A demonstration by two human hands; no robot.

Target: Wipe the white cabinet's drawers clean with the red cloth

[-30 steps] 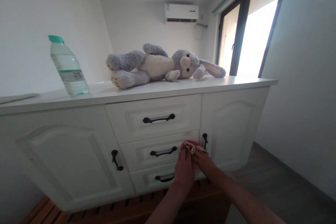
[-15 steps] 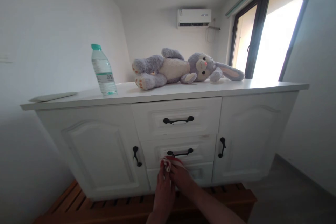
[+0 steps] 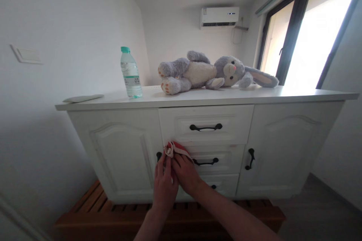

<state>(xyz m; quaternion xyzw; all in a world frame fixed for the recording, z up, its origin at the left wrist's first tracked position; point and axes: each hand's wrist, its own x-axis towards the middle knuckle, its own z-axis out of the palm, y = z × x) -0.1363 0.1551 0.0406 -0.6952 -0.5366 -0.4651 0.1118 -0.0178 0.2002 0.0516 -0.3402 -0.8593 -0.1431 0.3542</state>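
My left hand [image 3: 164, 184] and right hand [image 3: 185, 173] both grip a red cloth [image 3: 174, 149], pressed against the cabinet [image 3: 124, 150] by the middle drawer. The bottle [image 3: 131, 73] on top has a label too small to read.

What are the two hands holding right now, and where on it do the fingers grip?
Both the left hand and right hand hold a small red-and-white cloth, bunched up, gripped by its lower part, against the white cabinet.
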